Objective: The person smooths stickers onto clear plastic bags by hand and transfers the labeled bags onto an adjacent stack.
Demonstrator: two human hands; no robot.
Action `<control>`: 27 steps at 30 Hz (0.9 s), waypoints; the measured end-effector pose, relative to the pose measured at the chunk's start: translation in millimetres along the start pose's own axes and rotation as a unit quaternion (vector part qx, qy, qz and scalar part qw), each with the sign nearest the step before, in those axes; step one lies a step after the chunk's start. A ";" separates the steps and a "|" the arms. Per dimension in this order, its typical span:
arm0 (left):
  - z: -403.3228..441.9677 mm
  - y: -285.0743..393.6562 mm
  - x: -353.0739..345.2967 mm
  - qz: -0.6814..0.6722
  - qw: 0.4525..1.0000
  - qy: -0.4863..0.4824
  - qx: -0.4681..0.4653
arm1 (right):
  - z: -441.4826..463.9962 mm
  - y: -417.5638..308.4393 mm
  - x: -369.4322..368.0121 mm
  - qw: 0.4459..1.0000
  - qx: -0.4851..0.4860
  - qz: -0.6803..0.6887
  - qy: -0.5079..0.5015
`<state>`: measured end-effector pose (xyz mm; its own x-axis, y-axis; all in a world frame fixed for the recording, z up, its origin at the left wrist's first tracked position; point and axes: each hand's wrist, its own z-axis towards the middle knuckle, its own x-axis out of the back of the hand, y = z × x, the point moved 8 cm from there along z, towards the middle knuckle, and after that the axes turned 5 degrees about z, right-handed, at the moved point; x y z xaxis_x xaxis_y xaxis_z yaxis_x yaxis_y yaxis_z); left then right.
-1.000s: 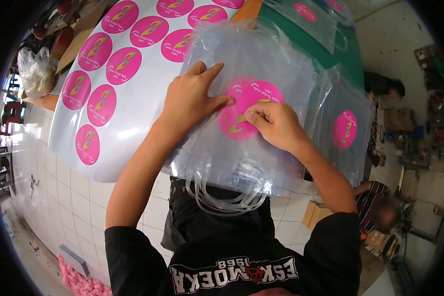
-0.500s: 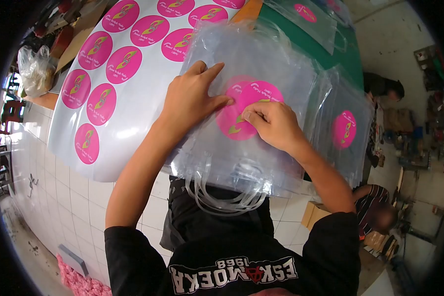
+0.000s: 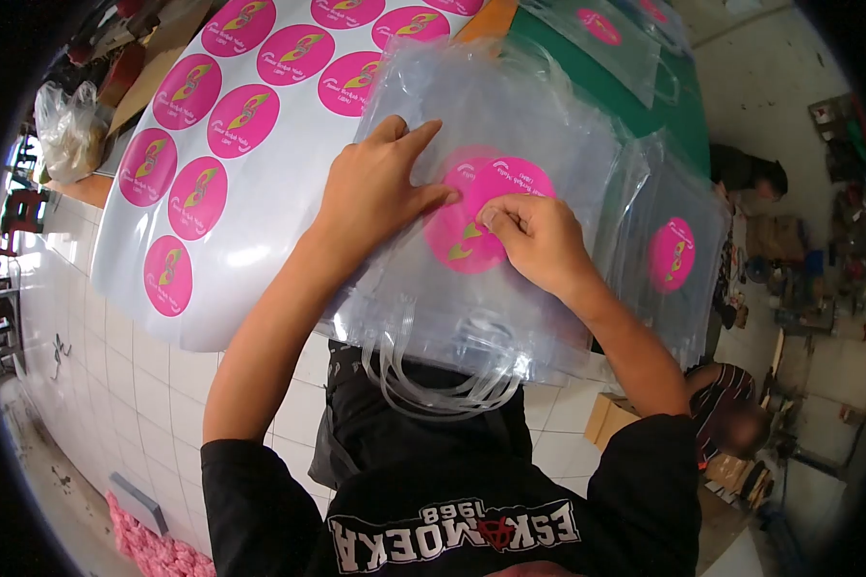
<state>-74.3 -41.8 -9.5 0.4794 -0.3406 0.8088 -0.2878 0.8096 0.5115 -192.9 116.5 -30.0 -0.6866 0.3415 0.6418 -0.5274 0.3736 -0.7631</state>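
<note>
Sticker (image 3: 466, 213) lies between hands, on bag (image 3: 416, 108). Right hand (image 3: 541, 242) nearer: fingers bunched over it, grip unclear. Left hand (image 3: 377, 188) spread, grasping nothing, thumb at sticker's left side.

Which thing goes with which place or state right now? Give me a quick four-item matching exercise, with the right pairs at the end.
1. Left hand
2. Right hand
3. Sticker sheet
4. Clear handles

A. White, partly overlapped by the clear bags
B. Looping out past the bags' near edge, toward the wearer's body
C. Thumb and index finger spread wide apart
D. Thumb and finger pinched together over the overlapping pink circles

Pairs: 1-C, 2-D, 3-A, 4-B
</note>
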 end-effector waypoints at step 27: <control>0.2 -1.3 -0.8 -0.001 1.000 0.012 0.002 | -6.7 -8.4 4.4 0.999 0.030 0.005 -0.031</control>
<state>-74.4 -42.7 -10.8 0.4999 -0.3296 0.8009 -0.2900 0.8077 0.5134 -188.2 120.6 -20.2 -0.7211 0.2895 0.6295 -0.5482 0.3172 -0.7739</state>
